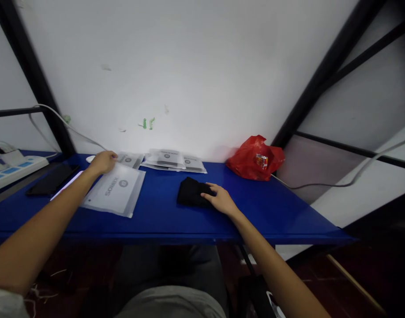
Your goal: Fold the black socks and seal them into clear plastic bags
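cloth (pixel 190 191) lies on the table (pixel 255 212), front pouch (pixel 114 191) left, bag (pixel 250 160) behind right.

Red bag (pixel 250 161) sits nr wall (pixel 205 66) — pwr strip (pixel 22 171) L.

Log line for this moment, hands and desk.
left hand: at printed pouch's far edge | right hand: on black folded item | by wall: more pouches, red bag

A folded black cloth (pixel 190 193) lies compactly — right of a frosted, logo-printed zip bag (pixel 118 189).
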The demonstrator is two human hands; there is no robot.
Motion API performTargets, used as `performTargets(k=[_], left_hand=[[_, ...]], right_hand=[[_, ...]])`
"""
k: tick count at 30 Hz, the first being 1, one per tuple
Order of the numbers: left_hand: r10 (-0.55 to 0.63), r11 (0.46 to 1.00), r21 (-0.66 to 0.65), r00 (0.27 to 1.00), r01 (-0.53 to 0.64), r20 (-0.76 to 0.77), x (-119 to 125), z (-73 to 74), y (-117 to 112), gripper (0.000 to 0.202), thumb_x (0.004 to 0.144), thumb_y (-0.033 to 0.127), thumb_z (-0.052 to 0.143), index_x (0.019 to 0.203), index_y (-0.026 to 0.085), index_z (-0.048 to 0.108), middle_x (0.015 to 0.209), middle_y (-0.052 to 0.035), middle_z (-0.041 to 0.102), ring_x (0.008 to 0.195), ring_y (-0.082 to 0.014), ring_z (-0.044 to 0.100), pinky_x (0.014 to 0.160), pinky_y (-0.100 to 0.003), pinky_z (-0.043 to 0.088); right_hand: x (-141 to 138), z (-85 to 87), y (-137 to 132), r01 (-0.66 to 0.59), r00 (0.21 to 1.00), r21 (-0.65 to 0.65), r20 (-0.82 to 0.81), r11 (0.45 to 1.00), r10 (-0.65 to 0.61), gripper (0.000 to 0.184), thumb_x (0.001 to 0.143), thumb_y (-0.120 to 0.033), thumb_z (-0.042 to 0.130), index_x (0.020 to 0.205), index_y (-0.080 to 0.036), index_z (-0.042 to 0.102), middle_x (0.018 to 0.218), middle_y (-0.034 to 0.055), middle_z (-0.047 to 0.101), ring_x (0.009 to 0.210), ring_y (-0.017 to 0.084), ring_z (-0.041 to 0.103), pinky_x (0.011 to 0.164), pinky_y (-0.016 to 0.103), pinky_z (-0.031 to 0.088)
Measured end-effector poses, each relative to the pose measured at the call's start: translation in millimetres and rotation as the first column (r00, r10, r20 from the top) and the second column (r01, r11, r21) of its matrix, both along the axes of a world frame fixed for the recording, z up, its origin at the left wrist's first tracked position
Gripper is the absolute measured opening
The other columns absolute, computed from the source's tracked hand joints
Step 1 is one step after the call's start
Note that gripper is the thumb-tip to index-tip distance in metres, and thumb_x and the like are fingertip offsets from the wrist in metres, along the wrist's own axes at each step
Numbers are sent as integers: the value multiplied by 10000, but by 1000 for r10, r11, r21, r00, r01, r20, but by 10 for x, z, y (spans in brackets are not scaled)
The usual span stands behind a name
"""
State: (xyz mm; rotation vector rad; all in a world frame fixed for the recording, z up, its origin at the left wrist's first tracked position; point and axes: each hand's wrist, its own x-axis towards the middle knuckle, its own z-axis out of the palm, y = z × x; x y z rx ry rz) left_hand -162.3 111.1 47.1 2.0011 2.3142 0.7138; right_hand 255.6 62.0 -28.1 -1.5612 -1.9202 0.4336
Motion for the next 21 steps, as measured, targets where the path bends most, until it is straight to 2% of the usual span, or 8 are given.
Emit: performTargets(k=[1,3,4,6,8,12,16,21], left_hand=[[39,999,37,997,-36,-74,57,-27,-11,329,790,261,436,1015,122,634,1019,-134,652,992,-285,578,824,-364,453],[25,998,65,984,-14,-178,241,-122,-78,400,841,290,406,1156,107,573,1178,-170,575,1119,-313,506,901,-402,417],[-24,997,60,978,37,-207,360,-186,-129,409,852,310,408,1183,122,558,1202,-153,564,1146,-306,485,929,-396,401],[-214,973,11,921,230,-325,615,-331,-247,445,880,354,384,1218,103,532,1229,-163,542,1169,-307,460,962,-400,377],[-325,943,-58,873,327,-363,845,-469,-354,486,901,384,348,1267,99,491,1274,-171,510,1180,-315,446,956,-416,379],[-380,925,-130,853,358,-359,1109,-619,-434,489,896,392,364,1279,111,481,1304,-164,490,1199,-328,430,955,-438,374],[-387,922,-91,883,376,-267,1237,-603,-370,508,913,389,302,1317,118,445,1326,-153,485,1204,-302,442,983,-401,359],[-381,922,-131,913,363,-149,1433,-675,-304,571,915,438,280,1365,104,390,1433,-166,379,1321,-316,325,1054,-422,282]], right_hand=[[-11,-3,-1,-4,1000,18,10,1000,4,228,756,-301,650,935,-170,706,1268,101,586,1133,257,569,982,397,438],[-32,-6,4,-18,999,67,45,998,15,249,762,-334,651,944,-171,702,1249,112,598,1137,259,566,984,404,434],[-43,-9,10,-21,998,86,65,996,16,267,767,-345,649,961,-169,698,1243,119,601,1140,260,563,991,408,428],[-70,-19,21,-27,994,108,105,994,15,308,778,-361,639,1005,-157,683,1237,135,601,1146,261,557,1002,411,415],[-103,-33,28,-25,990,115,139,993,9,353,786,-377,632,1049,-144,665,1242,148,594,1160,267,545,1007,415,408],[-134,-24,36,-15,990,160,139,987,-7,414,836,-414,558,1144,-142,610,1229,140,603,1164,263,538,1003,422,408],[-29,27,102,10,992,197,118,980,-34,415,900,-404,443,1192,-141,577,1236,130,600,1161,235,542,1027,395,385],[165,-59,213,94,963,120,242,988,-121,443,904,-378,438,1250,-121,541,1344,159,508,1293,258,415,1074,429,311]])
